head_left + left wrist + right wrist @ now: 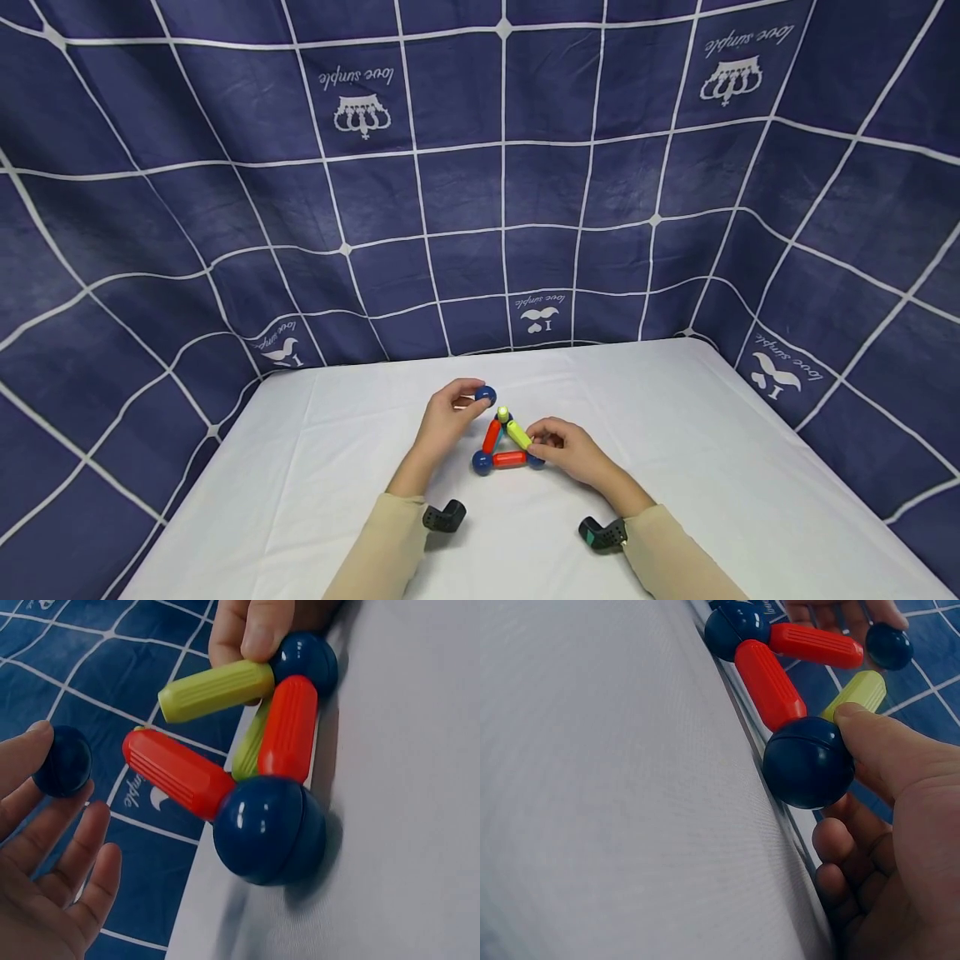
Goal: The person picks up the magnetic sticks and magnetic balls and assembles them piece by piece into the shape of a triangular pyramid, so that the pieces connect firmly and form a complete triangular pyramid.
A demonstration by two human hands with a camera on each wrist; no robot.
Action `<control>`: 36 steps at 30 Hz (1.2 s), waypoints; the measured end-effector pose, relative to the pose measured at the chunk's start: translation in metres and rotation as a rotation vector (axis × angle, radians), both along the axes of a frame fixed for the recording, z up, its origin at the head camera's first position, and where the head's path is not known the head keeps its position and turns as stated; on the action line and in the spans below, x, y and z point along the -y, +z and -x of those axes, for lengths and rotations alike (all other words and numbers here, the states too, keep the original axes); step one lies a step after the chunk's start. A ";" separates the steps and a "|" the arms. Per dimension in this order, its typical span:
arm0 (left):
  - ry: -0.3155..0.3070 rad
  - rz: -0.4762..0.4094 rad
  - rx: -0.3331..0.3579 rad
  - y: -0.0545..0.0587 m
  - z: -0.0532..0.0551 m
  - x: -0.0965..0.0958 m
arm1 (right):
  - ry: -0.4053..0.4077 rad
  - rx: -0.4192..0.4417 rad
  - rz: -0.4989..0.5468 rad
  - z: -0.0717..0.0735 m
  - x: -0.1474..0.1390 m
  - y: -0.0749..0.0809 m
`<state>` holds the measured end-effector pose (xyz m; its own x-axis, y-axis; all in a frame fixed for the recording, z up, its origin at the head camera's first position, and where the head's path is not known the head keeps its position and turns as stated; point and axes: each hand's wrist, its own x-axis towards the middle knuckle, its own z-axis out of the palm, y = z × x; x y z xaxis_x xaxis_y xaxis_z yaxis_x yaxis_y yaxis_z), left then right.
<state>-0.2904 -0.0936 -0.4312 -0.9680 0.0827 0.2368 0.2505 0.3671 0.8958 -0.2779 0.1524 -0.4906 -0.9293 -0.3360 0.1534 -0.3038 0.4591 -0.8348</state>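
Observation:
My left hand [444, 418] pinches a loose blue ball [485, 396] between thumb and fingers, held up beside the top of a ball-and-stick toy frame. On the table, that frame has a blue ball [268, 831] at its left corner, joined by a red rod [510, 459] to the right corner ball [808, 763]. Another red rod [178, 772] leans up from the left ball. My right hand [572, 450] pinches a slanting yellow rod [861, 693] at its lower end, right against the right ball. A yellow rod end [502, 413] stands at the rear corner.
A white cloth covers the table [315, 483]. Behind and at the sides hangs a dark blue curtain [465, 192] with white grid lines. Black wrist devices sit at the left cuff [444, 517] and the right cuff [602, 534], low over the table.

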 end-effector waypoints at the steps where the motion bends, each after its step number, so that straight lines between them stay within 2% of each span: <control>1: -0.011 0.005 -0.007 0.000 -0.001 -0.001 | 0.002 -0.001 0.001 0.000 0.000 0.000; 7: -0.054 0.026 -0.039 0.000 -0.005 -0.006 | 0.009 -0.010 0.000 0.000 0.000 -0.001; 15: -0.083 0.043 -0.028 -0.003 -0.010 -0.010 | 0.000 -0.012 0.000 0.000 0.000 -0.001; 26: -0.087 0.047 -0.043 -0.010 -0.014 -0.013 | -0.009 -0.023 -0.018 0.000 0.001 -0.002; 36: -0.131 0.061 -0.053 -0.018 -0.018 -0.012 | -0.013 -0.026 -0.025 0.001 -0.001 -0.003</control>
<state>-0.2720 -0.0815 -0.4492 -0.9342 0.2231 0.2783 0.3464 0.3817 0.8569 -0.2787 0.1530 -0.4937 -0.9293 -0.3282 0.1695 -0.3195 0.4838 -0.8148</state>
